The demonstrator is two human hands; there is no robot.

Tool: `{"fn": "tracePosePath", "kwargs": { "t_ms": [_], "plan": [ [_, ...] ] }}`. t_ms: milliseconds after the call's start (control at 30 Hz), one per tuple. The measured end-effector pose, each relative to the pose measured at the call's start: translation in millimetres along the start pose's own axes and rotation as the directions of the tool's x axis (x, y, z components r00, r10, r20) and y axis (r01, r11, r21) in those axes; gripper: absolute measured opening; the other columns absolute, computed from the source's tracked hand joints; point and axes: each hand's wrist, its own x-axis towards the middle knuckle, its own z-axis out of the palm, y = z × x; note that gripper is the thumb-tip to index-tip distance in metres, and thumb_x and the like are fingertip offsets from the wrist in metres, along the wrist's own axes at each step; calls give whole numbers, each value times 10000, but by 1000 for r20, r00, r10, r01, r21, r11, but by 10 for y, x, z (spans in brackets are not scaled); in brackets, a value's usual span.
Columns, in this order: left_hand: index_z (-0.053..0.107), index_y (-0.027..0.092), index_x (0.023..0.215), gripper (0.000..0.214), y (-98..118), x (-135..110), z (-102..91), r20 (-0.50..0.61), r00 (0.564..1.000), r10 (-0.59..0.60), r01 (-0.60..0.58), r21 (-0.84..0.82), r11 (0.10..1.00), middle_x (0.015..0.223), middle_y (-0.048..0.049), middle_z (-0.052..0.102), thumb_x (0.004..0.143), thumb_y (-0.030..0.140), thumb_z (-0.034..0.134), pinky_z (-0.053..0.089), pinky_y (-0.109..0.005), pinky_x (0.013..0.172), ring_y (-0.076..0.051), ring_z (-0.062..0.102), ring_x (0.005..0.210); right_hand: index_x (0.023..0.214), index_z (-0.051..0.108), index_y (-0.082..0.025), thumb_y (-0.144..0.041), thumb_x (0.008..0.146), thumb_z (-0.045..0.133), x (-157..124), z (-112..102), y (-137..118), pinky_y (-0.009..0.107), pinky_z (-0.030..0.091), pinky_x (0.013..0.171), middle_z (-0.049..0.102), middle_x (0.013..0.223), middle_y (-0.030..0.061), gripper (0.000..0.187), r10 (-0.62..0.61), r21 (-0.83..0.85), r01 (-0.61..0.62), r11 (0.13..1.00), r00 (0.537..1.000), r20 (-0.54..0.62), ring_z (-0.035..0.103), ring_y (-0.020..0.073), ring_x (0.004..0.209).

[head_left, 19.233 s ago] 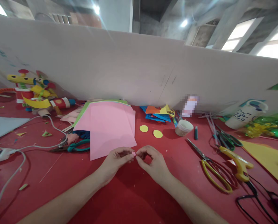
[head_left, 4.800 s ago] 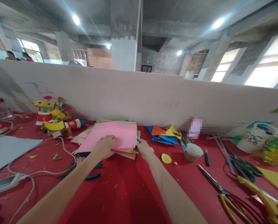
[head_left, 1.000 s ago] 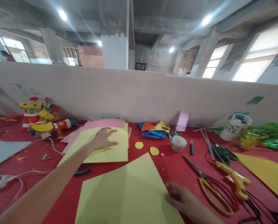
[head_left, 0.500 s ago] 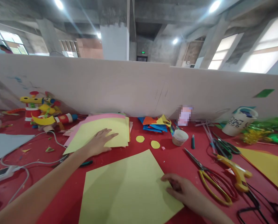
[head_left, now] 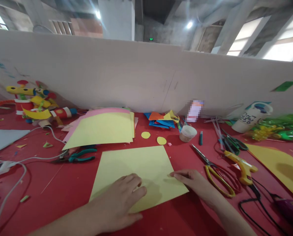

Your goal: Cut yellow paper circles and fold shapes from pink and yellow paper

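Observation:
A pale yellow sheet of paper (head_left: 141, 164) lies at an angle on the red table in front of me. My left hand (head_left: 122, 200) is over its lower left part, thumb apart and fingers loosely bent, holding nothing. At the sheet's right edge, my right hand (head_left: 193, 182) has thumb and forefinger closed on the paper. Two small yellow paper circles (head_left: 146, 135) lie just beyond the sheet. Behind to the left is a stack of yellow paper (head_left: 102, 129) with pink sheets underneath.
Yellow-handled scissors (head_left: 210, 170) and a yellow glue gun (head_left: 242, 167) lie to the right. Teal-handled pliers (head_left: 81, 155) are on the left, near a white cable (head_left: 25, 177). A small paper cup (head_left: 187, 133) stands ahead, before a white partition (head_left: 112, 75).
My left hand has moved off the paper stack, down onto the single sheet. That sheet has turned slightly and shifted, and my right hand's fingers have closed at its edge. The view has tilted down.

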Motion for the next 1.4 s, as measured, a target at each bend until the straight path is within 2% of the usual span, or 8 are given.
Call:
{"fn": "tracePosePath", "kwargs": {
  "t_ms": [67, 167, 267, 400, 567, 867, 1167, 1400],
  "plan": [
    [530, 214, 990, 217, -35, -1, 7, 29, 1000, 0, -1, 8, 1000, 1010, -70, 564, 773, 224, 545, 430, -365, 782, -251, 507, 951, 948, 693, -126, -586, 750, 499, -31, -36, -6, 318, 456, 639, 651, 710, 61, 537, 13, -66, -10, 998, 999, 45, 587, 206, 664],
    [550, 205, 849, 91, -128, 26, -25, 43, 999, -4, 6, -42, 999, 880, -37, 594, 833, 196, 460, 424, -298, 700, -200, 531, 850, 952, 687, -142, -554, 790, 477, -113, -133, -33, 327, 448, 690, 601, 746, 58, 490, -81, -263, 97, 960, 994, 71, 571, 206, 710],
    [574, 207, 812, 144, -211, 58, -39, 27, 999, -17, 20, -114, 993, 804, -19, 611, 863, 256, 449, 407, -272, 700, -178, 537, 815, 1048, 639, -230, -489, 683, 656, -218, -207, -95, 343, 372, 902, 516, 1043, 58, 448, -215, -316, 275, 908, 953, 211, 499, 230, 997],
    [607, 207, 793, 155, -252, 80, -15, 22, 999, -44, 47, -198, 979, 773, -13, 617, 835, 321, 510, 401, -258, 689, -173, 537, 793, 1005, 627, -272, -365, 556, 780, -276, -136, -146, 343, 313, 971, 439, 1158, 31, 483, -177, -324, 287, 902, 927, 330, 409, 230, 1121],
    [641, 221, 840, 174, -236, 66, -69, 57, 997, -53, 68, -300, 951, 866, -10, 627, 705, 325, 673, 412, -256, 738, -181, 539, 859, 769, 673, -219, -291, 724, 660, -211, -33, -65, 275, 417, 805, 570, 939, 23, 86, -216, -303, 303, 903, 933, 289, 532, 177, 902],
    [713, 206, 747, 132, -454, 33, -146, 245, 969, 1, 123, -489, 864, 669, -3, 597, 750, 255, 590, 426, -192, 568, -115, 549, 617, 636, 685, -207, -397, 794, 577, -219, -131, -59, 270, 417, 705, 610, 746, 23, 270, -183, -341, 299, 891, 926, 331, 548, 171, 765],
    [667, 188, 803, 170, -462, 5, -283, 309, 947, -93, 229, -440, 868, 730, -15, 617, 757, 246, 514, 426, -210, 572, -130, 556, 637, 653, 647, -197, -373, 776, 565, -197, -116, -3, 243, 381, 569, 605, 662, 11, 231, -103, -448, 194, 873, 970, 218, 532, 162, 633],
    [619, 224, 878, 326, -477, -56, -408, 279, 960, -4, 99, -325, 940, 829, -5, 581, 592, 361, 697, 403, -237, 622, -170, 524, 720, 735, 532, -202, -462, 866, 403, -196, -143, 32, 241, 381, 579, 531, 686, 3, 318, -136, -411, 177, 894, 983, 127, 480, 153, 645]
  ]
}}
